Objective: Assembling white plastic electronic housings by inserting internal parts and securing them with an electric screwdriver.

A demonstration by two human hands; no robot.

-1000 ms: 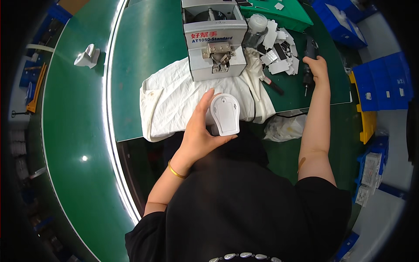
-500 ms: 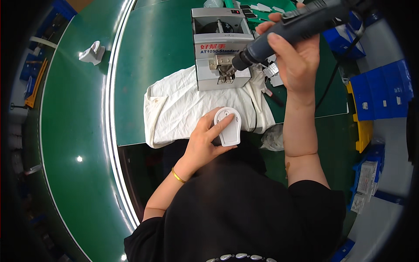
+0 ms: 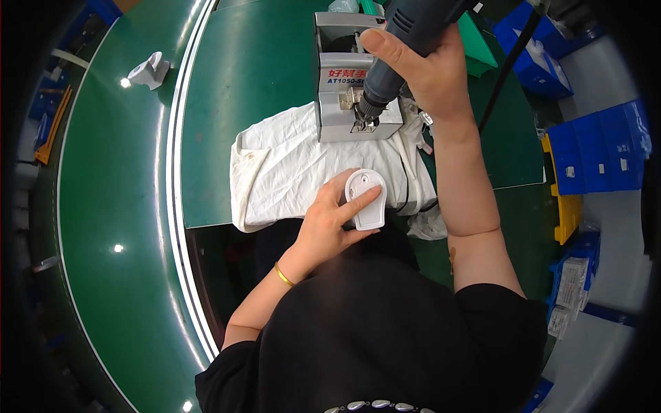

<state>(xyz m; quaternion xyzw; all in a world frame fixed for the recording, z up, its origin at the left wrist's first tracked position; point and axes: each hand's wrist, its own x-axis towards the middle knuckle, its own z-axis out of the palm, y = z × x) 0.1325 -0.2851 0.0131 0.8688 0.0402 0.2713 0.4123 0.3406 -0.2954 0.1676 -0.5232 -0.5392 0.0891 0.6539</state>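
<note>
My left hand (image 3: 327, 220) holds a white plastic housing (image 3: 372, 215) over the near edge of the cloth. The part is rounded at the top, with a recessed face and small holes, and my index finger lies across it. In my right hand (image 3: 441, 82) is a dark grey electric screwdriver (image 3: 384, 81), pointing down and to the left. Its tip is at the front opening of a grey screw feeder (image 3: 329, 126); whether a screw sits on the bit is too small to tell. The hand and tool hide part of the feeder.
Beneath the feeder a white cloth (image 3: 282, 172) covers part of the green table (image 3: 227, 89). Another white plastic part (image 3: 148, 70) stands on the green bench to the left. Blue bins (image 3: 599, 151) line the right side. A dark cable (image 3: 509, 69) hangs beside my right arm.
My right hand has swung the screwdriver left and more upright, its tip lower at the feeder's front. The housing has turned slightly in my left hand.
</note>
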